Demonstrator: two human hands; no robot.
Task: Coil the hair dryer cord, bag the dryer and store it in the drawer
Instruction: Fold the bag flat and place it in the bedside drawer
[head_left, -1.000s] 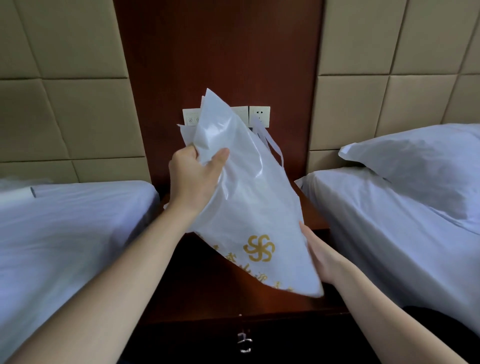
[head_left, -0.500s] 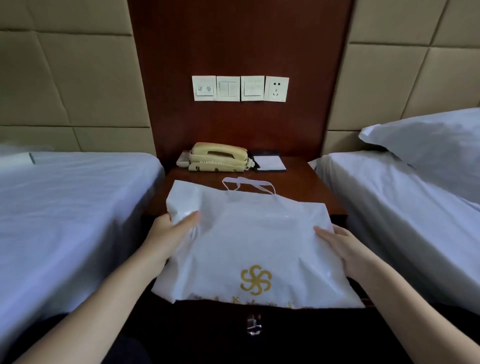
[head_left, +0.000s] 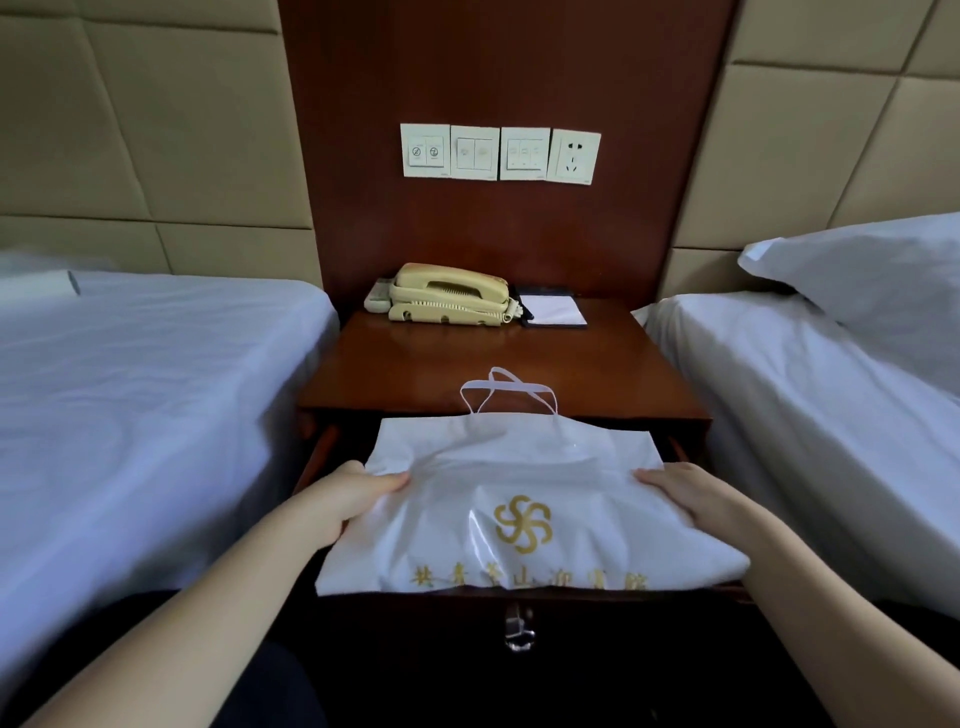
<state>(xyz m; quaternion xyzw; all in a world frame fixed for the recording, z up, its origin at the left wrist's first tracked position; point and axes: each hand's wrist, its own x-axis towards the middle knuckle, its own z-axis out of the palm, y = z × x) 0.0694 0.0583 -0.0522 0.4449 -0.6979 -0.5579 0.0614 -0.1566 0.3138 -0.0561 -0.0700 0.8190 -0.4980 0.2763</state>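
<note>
Bag: a white plastic carrier bag (head_left: 524, 467) with a gold emblem lies flat over the open drawer (head_left: 415, 623) of a dark wooden nightstand (head_left: 467, 358), near us and between two beds.
Dryer: we cannot see it. The bag bulges softly in the middle, so we judge it is inside.
Left hand (head_left: 353, 499): grips the bag's left edge, thumb on top.
Right hand (head_left: 691, 499): lies on the bag's right edge. We cannot tell whether it pinches or only presses.
Handling: the film looks thin, slick and floppy. The weight probably sits in the bulge, so holding both side edges or supporting it from beneath seems safest.
Bag handles (head_left: 506, 387): loose loops resting on the nightstand's near edge, likely to catch if the drawer shuts.
Drawer contents: hidden under the bag.
Far end of nightstand: a cream telephone (head_left: 447, 293) and, to its right, a notepad (head_left: 553, 310).
</note>
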